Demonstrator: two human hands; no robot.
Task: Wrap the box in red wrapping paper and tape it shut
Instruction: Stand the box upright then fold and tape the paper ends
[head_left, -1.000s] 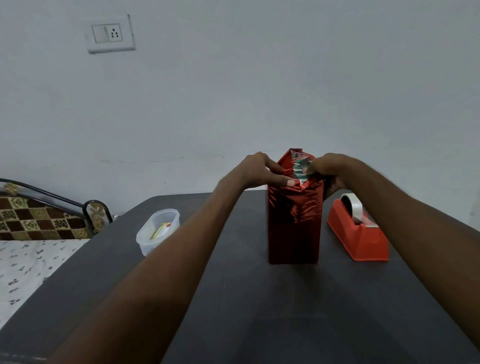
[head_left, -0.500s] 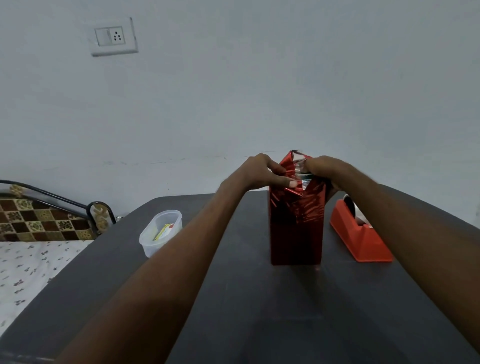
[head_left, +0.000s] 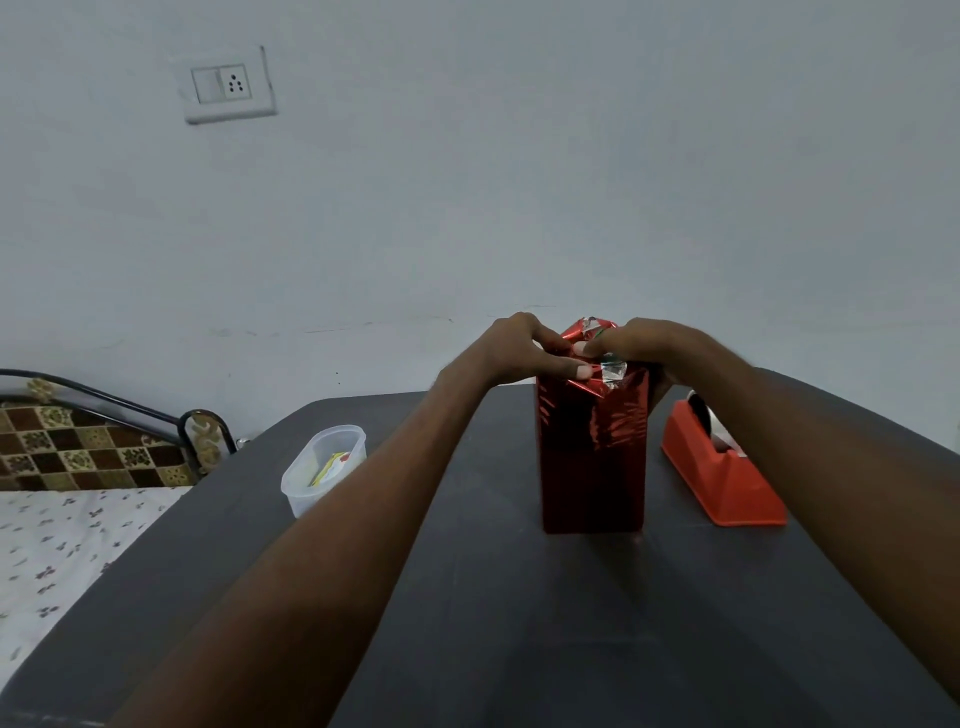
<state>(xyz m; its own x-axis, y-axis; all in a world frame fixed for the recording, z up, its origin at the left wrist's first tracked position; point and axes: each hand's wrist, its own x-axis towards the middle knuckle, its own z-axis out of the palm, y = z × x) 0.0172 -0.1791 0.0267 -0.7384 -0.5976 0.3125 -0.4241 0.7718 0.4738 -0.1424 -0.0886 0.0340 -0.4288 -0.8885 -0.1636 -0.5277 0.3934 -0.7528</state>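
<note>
Atop upright box, both hands' fingers apparently pinching crumpled red paper

I see shiny red paper with a silver underside showing at its top folds. The tape dispenser is orange-red. The table is dark grey. The tub is translucent white, with yellow and red contents. The wall is pale grey-white, the socket plate white. The bedsheet is white with small dark floral sprigs; the blanket is brown-and-cream checked.
</note>
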